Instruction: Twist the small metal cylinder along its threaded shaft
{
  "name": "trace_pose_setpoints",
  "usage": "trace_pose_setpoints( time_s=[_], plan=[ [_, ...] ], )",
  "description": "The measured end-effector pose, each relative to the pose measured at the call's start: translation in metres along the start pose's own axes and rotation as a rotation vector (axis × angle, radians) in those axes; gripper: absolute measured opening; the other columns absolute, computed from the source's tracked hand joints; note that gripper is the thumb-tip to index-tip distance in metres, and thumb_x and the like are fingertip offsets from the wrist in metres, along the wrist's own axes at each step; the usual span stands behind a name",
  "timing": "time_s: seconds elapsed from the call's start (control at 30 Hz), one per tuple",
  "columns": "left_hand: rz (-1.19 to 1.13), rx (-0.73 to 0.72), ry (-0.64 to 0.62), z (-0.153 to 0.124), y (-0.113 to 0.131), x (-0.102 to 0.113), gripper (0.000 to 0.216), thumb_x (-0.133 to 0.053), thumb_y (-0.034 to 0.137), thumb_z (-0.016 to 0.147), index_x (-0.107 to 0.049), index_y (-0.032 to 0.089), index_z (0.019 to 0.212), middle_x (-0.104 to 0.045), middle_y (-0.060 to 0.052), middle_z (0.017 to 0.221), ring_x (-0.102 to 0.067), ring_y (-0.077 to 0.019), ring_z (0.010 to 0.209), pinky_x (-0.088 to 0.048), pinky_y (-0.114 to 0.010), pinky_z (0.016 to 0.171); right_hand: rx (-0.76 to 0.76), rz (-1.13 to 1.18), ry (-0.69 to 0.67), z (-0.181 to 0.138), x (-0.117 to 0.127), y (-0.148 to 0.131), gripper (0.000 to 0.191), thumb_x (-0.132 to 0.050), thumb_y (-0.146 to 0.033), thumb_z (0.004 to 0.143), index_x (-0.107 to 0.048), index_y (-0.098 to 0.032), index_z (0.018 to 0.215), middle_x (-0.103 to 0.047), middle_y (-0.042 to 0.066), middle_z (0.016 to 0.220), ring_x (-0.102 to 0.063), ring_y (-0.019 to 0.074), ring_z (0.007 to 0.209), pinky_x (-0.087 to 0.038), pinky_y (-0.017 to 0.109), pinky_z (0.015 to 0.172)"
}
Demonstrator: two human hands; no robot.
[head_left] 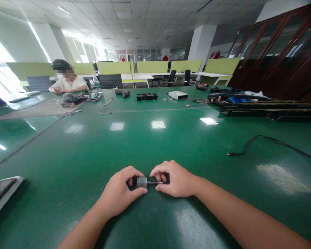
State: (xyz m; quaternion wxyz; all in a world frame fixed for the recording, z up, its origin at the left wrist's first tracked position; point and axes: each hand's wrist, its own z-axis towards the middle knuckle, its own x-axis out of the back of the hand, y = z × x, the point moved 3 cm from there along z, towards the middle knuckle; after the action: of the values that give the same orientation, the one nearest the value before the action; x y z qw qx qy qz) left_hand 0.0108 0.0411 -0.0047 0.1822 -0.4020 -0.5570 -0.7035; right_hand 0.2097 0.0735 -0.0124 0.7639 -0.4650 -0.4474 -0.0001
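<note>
A small metal part (pixel 142 182) lies on its side on the green tabletop (pixel 134 145). It has a thick grey cylindrical body at the left and a thin dark stepped shaft (pixel 155 183) pointing right. My left hand (pixel 122 189) is closed about the grey body, thumb on the near side and fingers on the far side. Around the shaft is my right hand (pixel 176 180), its index finger and thumb apart, with a visible gap to the shaft. The other right fingers are curled behind it, partly hidden.
A black cable (pixel 259 136) runs in from the right. A silver-edged device (pixel 5 193) sits at the left edge. Farther back are a power drill (pixel 122 93), a black bracket (pixel 147 97), a silver box (pixel 178 95), long black parts (pixel 269 109) and a seated person (pixel 69 83).
</note>
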Motion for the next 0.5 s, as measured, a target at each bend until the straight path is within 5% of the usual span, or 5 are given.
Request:
trace_pose_setpoints(
  time_s=[0.07, 0.17, 0.5],
  plan=[
    [-0.006, -0.004, 0.001, 0.0002, -0.0006, -0.0007, 0.022, -0.074, 0.025, 0.074, -0.068, 0.023, 0.095, -0.064, 0.001, 0.084, -0.056, -0.0162, 0.074, -0.041, -0.026, 0.068, 0.031, 0.019, 0.013, 0.0001, -0.0063, -0.0047, 0.046, -0.071, -0.012, 0.064, -0.065, -0.021, 0.108, -0.063, -0.003, 0.077, -0.056, 0.0118, 0.067, -0.043, 0.024, 0.068],
    [0.006, 0.002, 0.003, -0.0001, -0.0013, -0.0010, 0.025, -0.076, 0.025, 0.072, -0.067, 0.023, 0.095, -0.063, 0.001, 0.084, -0.055, -0.0165, 0.074, -0.041, -0.026, 0.068, 0.005, 0.072, 0.000, 0.0001, -0.0116, -0.0042, 0.049, -0.065, -0.009, 0.069, -0.059, -0.022, 0.116, -0.064, -0.003, 0.082, -0.056, 0.0116, 0.068, -0.043, 0.024, 0.069],
    [-0.001, -0.007, 0.000, 0.0001, 0.0027, 0.0013, 0.017, -0.067, 0.033, 0.083, -0.068, 0.022, 0.095, -0.064, 0.000, 0.083, -0.055, -0.0161, 0.073, -0.041, -0.026, 0.068, 0.055, -0.026, 0.039, 0.0002, -0.0098, -0.0057, 0.022, -0.065, -0.011, 0.070, -0.063, -0.018, 0.090, -0.057, -0.002, 0.075, -0.052, 0.0118, 0.066, -0.040, 0.024, 0.065]
  ],
)
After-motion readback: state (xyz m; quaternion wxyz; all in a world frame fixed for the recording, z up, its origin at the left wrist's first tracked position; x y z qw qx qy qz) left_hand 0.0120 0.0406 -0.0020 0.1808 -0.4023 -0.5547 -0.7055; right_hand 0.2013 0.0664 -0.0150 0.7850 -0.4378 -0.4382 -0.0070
